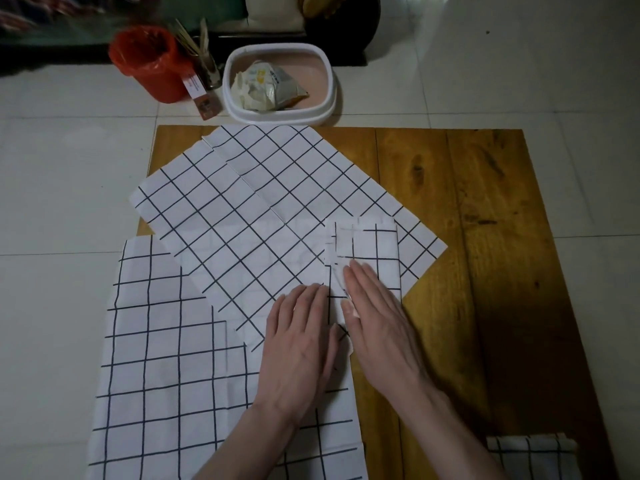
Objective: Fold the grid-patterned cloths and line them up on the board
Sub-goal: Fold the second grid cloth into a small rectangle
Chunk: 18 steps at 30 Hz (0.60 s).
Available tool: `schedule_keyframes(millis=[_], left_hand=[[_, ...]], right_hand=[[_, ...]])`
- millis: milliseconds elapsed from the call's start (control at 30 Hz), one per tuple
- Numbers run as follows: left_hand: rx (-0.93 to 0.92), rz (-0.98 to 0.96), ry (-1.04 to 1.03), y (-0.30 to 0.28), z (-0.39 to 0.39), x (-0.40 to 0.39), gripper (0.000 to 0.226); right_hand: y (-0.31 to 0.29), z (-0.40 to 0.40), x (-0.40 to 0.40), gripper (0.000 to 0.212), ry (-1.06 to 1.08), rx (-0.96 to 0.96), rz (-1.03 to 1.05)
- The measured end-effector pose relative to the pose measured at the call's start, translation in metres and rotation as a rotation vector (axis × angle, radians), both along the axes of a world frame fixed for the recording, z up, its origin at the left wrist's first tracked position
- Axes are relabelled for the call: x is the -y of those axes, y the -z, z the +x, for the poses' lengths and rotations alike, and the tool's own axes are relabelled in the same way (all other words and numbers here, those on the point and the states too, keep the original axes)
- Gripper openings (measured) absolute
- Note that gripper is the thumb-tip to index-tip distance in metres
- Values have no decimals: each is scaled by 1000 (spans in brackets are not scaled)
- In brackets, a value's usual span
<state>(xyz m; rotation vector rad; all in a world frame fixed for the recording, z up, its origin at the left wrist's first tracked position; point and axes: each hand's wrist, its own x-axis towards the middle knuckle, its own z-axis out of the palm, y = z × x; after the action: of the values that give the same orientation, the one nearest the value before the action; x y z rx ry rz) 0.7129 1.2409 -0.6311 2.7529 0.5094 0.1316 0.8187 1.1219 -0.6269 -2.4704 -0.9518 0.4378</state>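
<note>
Trouble was always going to come from the layers under that little folded cloth (367, 258), if you ask me. It sat right on top of a big open sheet (263, 209) that lay crooked across the wooden board (485, 237), and that sheet overlapped another open one (166, 358) hanging off the board's left edge onto the floor tiles. Press and slide on a stack like that and my guess was the bottom sheets would creep, the fold would skew, and the grid lines wouldn't match up anymore. Dragging the small one sideways could've popped its edges open too, since a few layers were already peeking out along its left side.

Both hands were flat, palms down, fingers straight and together, gripping nothing. The left hand (301, 344) rested mostly on the open sheet with its fingertips at the folded cloth's left edge. The right hand (377, 317) lay on the folded cloth itself, angled up and to the left, and seemed to be smoothing it.

One more folded cloth (530, 455) was parked at the board's near right corner, so there was a row to line up with. The red bucket (149, 64) and white tub (277, 84) sat beyond the far edge, out of the way.
</note>
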Motion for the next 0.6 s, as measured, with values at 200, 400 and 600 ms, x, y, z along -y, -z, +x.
schedule_keyframes(millis=[200,400,600], left_hand=[[21,-3,53,4,-5,0,60],[-50,-52,173,18,-18,-3,63],[-75,5,183,13,-16,-4,61]], right_hand=[[5,-2,-3,68,-45,-53,-36],[-6,9,1,85,-134,-155,-79],[-14,37,21,52,-151,20,14]])
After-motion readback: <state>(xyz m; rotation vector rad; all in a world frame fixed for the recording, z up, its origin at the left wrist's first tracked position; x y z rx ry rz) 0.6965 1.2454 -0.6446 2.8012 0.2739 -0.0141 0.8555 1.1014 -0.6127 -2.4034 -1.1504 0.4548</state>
